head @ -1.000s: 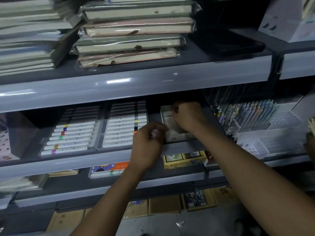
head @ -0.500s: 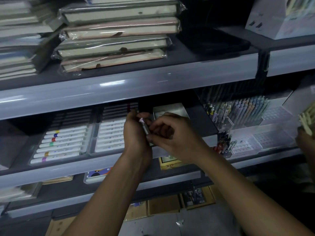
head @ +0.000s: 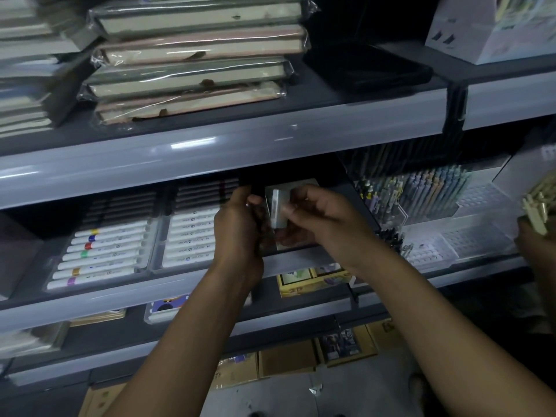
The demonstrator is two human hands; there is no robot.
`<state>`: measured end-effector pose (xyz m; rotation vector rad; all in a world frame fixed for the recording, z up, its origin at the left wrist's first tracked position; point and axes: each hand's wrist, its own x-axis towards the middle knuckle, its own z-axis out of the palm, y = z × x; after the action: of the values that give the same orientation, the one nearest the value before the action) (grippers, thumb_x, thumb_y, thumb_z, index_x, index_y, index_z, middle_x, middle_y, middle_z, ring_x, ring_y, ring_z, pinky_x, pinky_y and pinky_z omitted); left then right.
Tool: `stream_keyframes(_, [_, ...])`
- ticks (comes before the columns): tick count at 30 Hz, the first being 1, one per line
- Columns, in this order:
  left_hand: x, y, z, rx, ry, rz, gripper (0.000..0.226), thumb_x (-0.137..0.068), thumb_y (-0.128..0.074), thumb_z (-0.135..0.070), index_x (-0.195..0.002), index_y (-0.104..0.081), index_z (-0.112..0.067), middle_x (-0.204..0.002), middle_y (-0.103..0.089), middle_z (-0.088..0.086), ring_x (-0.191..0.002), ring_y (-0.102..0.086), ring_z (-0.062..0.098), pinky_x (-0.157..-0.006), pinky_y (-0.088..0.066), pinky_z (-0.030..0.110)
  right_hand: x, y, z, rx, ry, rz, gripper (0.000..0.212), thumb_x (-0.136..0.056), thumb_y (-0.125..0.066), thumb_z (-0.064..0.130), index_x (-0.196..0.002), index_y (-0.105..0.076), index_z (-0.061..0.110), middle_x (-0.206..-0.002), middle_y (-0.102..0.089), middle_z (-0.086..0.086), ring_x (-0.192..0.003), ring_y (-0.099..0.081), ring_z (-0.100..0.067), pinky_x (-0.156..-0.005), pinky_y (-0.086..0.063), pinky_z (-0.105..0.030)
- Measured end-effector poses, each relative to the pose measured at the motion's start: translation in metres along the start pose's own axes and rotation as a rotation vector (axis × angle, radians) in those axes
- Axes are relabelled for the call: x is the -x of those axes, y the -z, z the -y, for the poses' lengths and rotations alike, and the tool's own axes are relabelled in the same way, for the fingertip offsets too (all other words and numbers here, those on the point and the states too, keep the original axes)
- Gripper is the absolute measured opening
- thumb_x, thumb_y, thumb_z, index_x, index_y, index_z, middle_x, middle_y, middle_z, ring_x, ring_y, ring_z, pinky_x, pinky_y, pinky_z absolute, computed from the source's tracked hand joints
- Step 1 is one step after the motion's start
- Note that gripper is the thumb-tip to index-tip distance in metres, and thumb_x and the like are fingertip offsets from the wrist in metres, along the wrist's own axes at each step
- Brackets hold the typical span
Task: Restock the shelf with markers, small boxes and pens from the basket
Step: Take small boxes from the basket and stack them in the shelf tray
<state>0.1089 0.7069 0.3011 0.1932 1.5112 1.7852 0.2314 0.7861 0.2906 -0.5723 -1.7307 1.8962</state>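
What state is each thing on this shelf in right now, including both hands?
Left hand: curled, gripping something small and dark.
Right hand: holding the small box.
Small box: upright, held above the shelf edge.
Marker trays: lying flat, full of capped markers.
Pens: standing upright in a clear display.
Notebooks: wrapped, stacked flat on the upper shelf.

A small pale grey rectangular box stands upright on its narrow end at the front of the grey metal shelf, pinched by the right hand with the left hand curled close against its left side. Just left of it, white markers with coloured bands lie flat in rows in clear trays. Further right, pastel pens stand upright in a clear rack.
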Motion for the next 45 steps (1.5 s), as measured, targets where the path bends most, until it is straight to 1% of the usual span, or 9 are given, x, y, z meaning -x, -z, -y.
stream_keyframes(4, [-0.004,0.006,0.008,-0.123,-0.118,0.018,0.008,-0.101,-0.059,-0.019,-0.094,-0.059,-0.016,-0.064,-0.042,0.004,-0.054,-0.036,0.018,-0.051,-0.027,0.025,-0.009,0.01,0.006,-0.119,-0.086,-0.074,0.013,-0.102,-0.058,0.005,-0.112,-0.067,0.005,-0.087,-0.073,-0.007,-0.063,-0.069,-0.02,-0.058,-0.059,-0.031])
stream_keyframes(8, [-0.004,0.015,0.018,-0.562,-0.4,0.082,0.029,-0.099,-0.063,-0.012,-0.077,-0.074,-0.028,-0.068,-0.068,-0.011,-0.066,-0.06,0.012,-0.056,-0.045,0.028,-0.023,0.022,0.001,-0.202,-0.196,-0.167,0.018,-0.099,-0.06,0.0,-0.106,-0.074,0.007,-0.085,-0.073,-0.011,-0.063,-0.06,-0.016,-0.055,-0.051,-0.024])
stream_keyframes(10, [-0.006,0.018,0.024,-0.751,-0.538,0.118,0.032,-0.095,-0.067,-0.013,-0.073,-0.073,-0.035,-0.08,-0.073,-0.015,-0.076,-0.065,0.001,-0.064,-0.049,0.017,-0.028,0.027,0.001,-0.214,-0.227,-0.164,0.019,-0.095,-0.064,-0.002,-0.099,-0.078,0.01,-0.081,-0.072,-0.009,-0.064,-0.058,-0.015,-0.057,-0.049,-0.025])
stream_keyframes(13, [-0.007,0.021,0.03,-0.999,-0.647,0.155,0.012,-0.092,-0.073,-0.024,-0.088,-0.071,-0.036,-0.093,-0.076,-0.011,-0.073,-0.063,-0.002,-0.06,-0.038,0.001,-0.031,0.033,0.002,0.077,-0.15,-0.154,0.018,-0.087,-0.078,0.003,-0.096,-0.079,0.019,-0.084,-0.075,-0.002,-0.066,-0.063,-0.008,-0.062,-0.049,-0.024])
stream_keyframes(16, [-0.006,0.025,0.035,-1.135,-0.725,0.191,0.011,-0.092,-0.075,-0.03,-0.103,-0.075,-0.032,-0.101,-0.079,-0.007,-0.084,-0.071,0.008,-0.068,-0.041,0.005,-0.037,0.041,0.006,0.553,-0.012,-0.239,0.013,-0.089,-0.081,0.02,-0.098,-0.076,0.028,-0.085,-0.077,0.002,-0.072,-0.071,-0.007,-0.07,-0.059,-0.03])
stream_keyframes(21, [-0.005,0.026,0.038,-1.217,-0.777,0.141,0.012,-0.093,-0.067,-0.024,-0.098,-0.076,-0.031,-0.091,-0.078,-0.006,-0.08,-0.073,0.019,-0.066,-0.054,0.025,-0.055,0.056,0.009,1.109,0.068,-0.218,0.029,-0.098,-0.069,0.036,-0.121,-0.067,0.019,-0.089,-0.067,-0.005,-0.085,-0.064,-0.023,-0.072,-0.048,-0.03])
stream_keyframes(28, [-0.007,0.027,0.039,-1.218,-0.8,0.141,0.019,-0.093,-0.063,-0.017,-0.1,-0.076,-0.029,-0.092,-0.079,-0.004,-0.077,-0.073,0.02,-0.066,-0.06,0.033,-0.078,0.061,-0.009,1.413,-0.038,-0.082,0.045,-0.1,-0.062,0.047,-0.138,-0.062,0.023,-0.135,-0.065,-0.012,-0.118,-0.062,-0.034,-0.097,-0.052,-0.037])
stream_keyframes(36, [-0.008,0.026,0.037,-1.221,-0.787,0.151,0.018,-0.093,-0.062,-0.018,-0.097,-0.076,-0.029,-0.087,-0.077,-0.005,-0.071,-0.071,0.019,-0.064,-0.061,0.038,-0.082,0.05,-0.013,1.65,0.029,-0.099,0.026,-0.099,-0.063,0.033,-0.116,-0.066,0.013,-0.108,-0.07,-0.012,-0.093,-0.067,-0.03,-0.07,-0.042,-0.029])
stream_keyframes(45, [-0.011,0.028,0.038,-1.22,-0.797,0.172,0.018,-0.093,-0.059,-0.02,-0.095,-0.075,-0.029,-0.087,-0.077,-0.005,-0.076,-0.072,0.022,-0.065,-0.06,0.04,-0.086,0.047,-0.022,1.651,0.1,-0.188,0.009,-0.095,-0.062,0.018,-0.101,-0.069,0.014,-0.096,-0.07,-0.01,-0.072,-0.051,-0.025,-0.063,-0.034,-0.028])
